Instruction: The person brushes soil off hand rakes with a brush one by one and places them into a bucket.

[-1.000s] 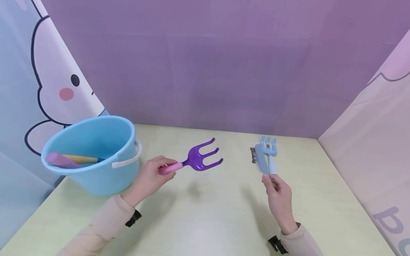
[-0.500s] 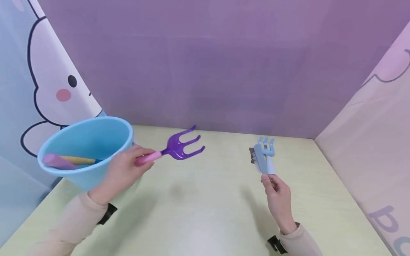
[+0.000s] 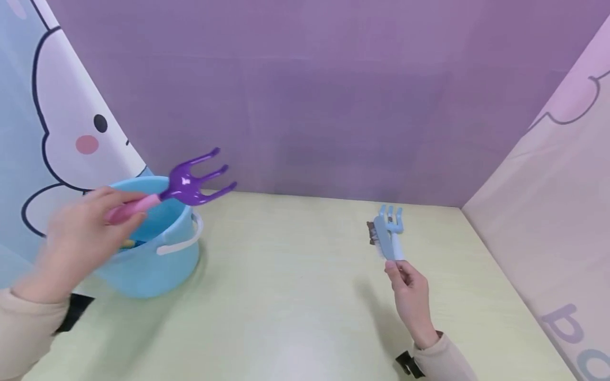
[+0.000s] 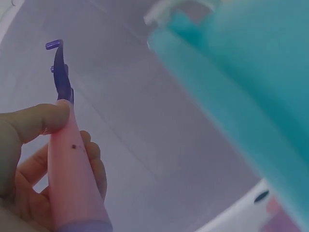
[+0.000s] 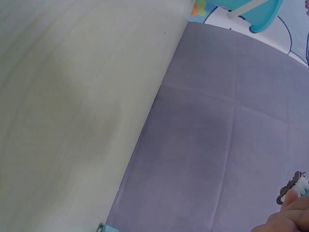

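My left hand [image 3: 86, 233] grips the pink handle of a purple toy hand rake [image 3: 188, 185], its three prongs pointing up and right. The hand and rake overlap the light blue bucket [image 3: 147, 275] in the head view. In the left wrist view, thumb and fingers wrap the pink handle [image 4: 72, 169], with the bucket's wall [image 4: 231, 111] alongside. My right hand [image 3: 411, 296] pinches the end of a blue-grey brush [image 3: 384, 237] with white and brown bristles. Just beyond it is a light blue toy rake [image 3: 395, 227], partly overlapped by the brush.
The bucket's white handle [image 3: 181, 244] hangs down its right side. Inside, a yellow-handled tool [image 3: 127, 244] shows partly behind my left hand. A pale table [image 3: 286, 296] carries everything, backed by a purple cloth [image 3: 305, 106], with printed cloths at both sides.
My left hand has moved left and up with the purple rake, from beside the bucket to over it. The right hand stays nearly still with the brush. The head view has shifted slightly.
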